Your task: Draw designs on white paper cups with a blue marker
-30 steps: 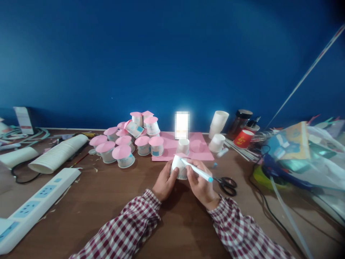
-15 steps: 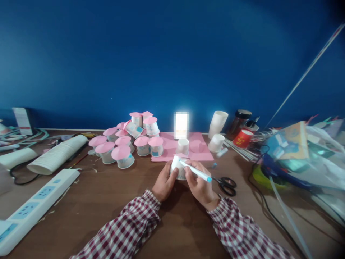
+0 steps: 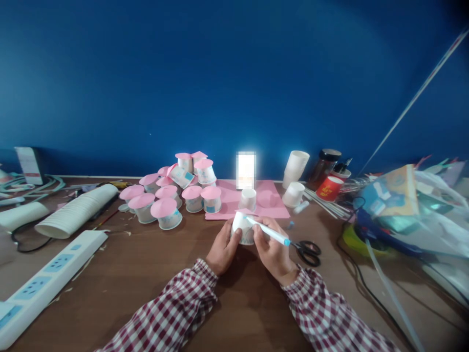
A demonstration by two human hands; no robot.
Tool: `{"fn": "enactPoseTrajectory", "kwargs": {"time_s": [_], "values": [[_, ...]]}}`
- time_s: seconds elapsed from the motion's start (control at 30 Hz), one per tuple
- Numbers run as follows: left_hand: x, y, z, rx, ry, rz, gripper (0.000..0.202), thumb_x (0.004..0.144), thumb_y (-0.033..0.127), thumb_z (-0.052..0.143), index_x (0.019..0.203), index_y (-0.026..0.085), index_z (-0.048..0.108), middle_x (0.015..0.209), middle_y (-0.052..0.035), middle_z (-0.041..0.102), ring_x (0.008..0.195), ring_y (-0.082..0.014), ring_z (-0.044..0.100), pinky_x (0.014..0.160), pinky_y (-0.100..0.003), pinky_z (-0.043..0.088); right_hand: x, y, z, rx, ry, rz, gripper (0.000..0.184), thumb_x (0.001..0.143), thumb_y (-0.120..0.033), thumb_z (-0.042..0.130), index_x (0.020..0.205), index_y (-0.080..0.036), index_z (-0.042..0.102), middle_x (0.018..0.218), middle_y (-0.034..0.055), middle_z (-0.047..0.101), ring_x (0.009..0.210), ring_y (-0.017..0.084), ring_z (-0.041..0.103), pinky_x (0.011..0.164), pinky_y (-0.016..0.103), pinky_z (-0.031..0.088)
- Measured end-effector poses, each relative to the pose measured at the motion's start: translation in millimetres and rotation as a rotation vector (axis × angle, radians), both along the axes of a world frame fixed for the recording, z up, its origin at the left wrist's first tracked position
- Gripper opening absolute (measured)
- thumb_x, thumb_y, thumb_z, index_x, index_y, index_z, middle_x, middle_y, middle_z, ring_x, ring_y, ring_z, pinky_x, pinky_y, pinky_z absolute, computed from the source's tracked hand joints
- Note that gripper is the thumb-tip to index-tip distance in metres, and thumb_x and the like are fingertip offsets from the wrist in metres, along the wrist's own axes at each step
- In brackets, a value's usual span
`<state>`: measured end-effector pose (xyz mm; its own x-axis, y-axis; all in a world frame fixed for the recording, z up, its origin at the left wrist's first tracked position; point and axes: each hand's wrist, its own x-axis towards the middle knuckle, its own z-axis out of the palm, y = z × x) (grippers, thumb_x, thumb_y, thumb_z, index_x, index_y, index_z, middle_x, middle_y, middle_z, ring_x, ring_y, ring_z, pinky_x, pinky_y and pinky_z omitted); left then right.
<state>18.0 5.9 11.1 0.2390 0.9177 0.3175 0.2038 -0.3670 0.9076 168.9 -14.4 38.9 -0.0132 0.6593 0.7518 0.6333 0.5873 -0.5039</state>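
My left hand (image 3: 224, 248) is closed round the left side of a white paper cup (image 3: 242, 226), which stands mouth down with blue marks near its lower rim. In my right hand (image 3: 273, 252) is a white marker pen (image 3: 270, 233) with a light blue end, its tip at the cup's upper right side. A bit of pink paper shows behind the cup's top. Just beyond stands another upturned white cup (image 3: 248, 199) on pink paper sheets (image 3: 271, 208). To the left cluster several small cups with pink paper tops (image 3: 164, 208), one of them tipped over.
Black-handled scissors (image 3: 309, 253) lie right of my hand. White cups (image 3: 294, 194), a red cup of pens (image 3: 329, 188) and a dark-lidded jar (image 3: 327, 166) stand at back right. Left are a cup stack (image 3: 78, 210) and a power strip (image 3: 54, 281); right, a blue glue gun (image 3: 381, 234) with its cord.
The marker and my right fingers have shifted slightly to the right along the cup. My left hand keeps its hold on the cup.
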Motion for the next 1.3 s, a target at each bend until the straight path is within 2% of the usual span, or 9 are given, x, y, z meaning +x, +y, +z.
{"fn": "enactPoseTrajectory", "kwargs": {"time_s": [0.43, 0.93, 1.07, 1.3], "values": [[0, -2, 3.8, -0.003, 0.006, -0.013, 0.041, 0.091, 0.037, 0.039, 0.125, 0.016, 0.046, 0.123, -0.0094, 0.054, 0.113, -0.0211, 0.049, 0.1, -0.034, 0.035, -1, 3, -4.5, 0.028, 0.016, 0.046, 0.013, 0.087, -0.016, 0.049, 0.098, -0.018, 0.056, 0.088, 0.0063, 0.064, 0.082, 0.017, 0.062, 0.076, 0.03, 0.052], [-2, 2, -1.9, -0.055, -0.067, 0.032, 0.042, 0.091, 0.041, 0.038, 0.124, 0.016, 0.047, 0.124, -0.0086, 0.055, 0.115, -0.0209, 0.048, 0.099, -0.033, 0.035, 2, -1, -2.2, 0.042, 0.014, 0.018, 0.008, 0.086, -0.02, 0.048, 0.089, -0.017, 0.055, 0.077, 0.0044, 0.061, 0.069, 0.016, 0.06, 0.066, 0.029, 0.051], [-1, 2, -1.8, -0.069, -0.089, 0.019, 0.041, 0.092, 0.041, 0.036, 0.124, 0.016, 0.046, 0.123, -0.0084, 0.055, 0.112, -0.02, 0.05, 0.098, -0.033, 0.037, 0, -1, -5.0, 0.024, 0.014, 0.057, 0.01, 0.086, -0.02, 0.048, 0.092, -0.017, 0.056, 0.08, 0.0047, 0.062, 0.072, 0.016, 0.061, 0.068, 0.029, 0.051], [-1, 2, -2.2, -0.069, -0.099, 0.02, 0.042, 0.092, 0.041, 0.035, 0.124, 0.016, 0.046, 0.128, -0.0094, 0.052, 0.116, -0.0208, 0.048, 0.098, -0.033, 0.036, -2, 1, -10.5, 0.008, 0.014, 0.072, 0.011, 0.086, -0.018, 0.05, 0.094, -0.018, 0.057, 0.085, 0.0052, 0.063, 0.077, 0.016, 0.061, 0.073, 0.028, 0.051]]}}
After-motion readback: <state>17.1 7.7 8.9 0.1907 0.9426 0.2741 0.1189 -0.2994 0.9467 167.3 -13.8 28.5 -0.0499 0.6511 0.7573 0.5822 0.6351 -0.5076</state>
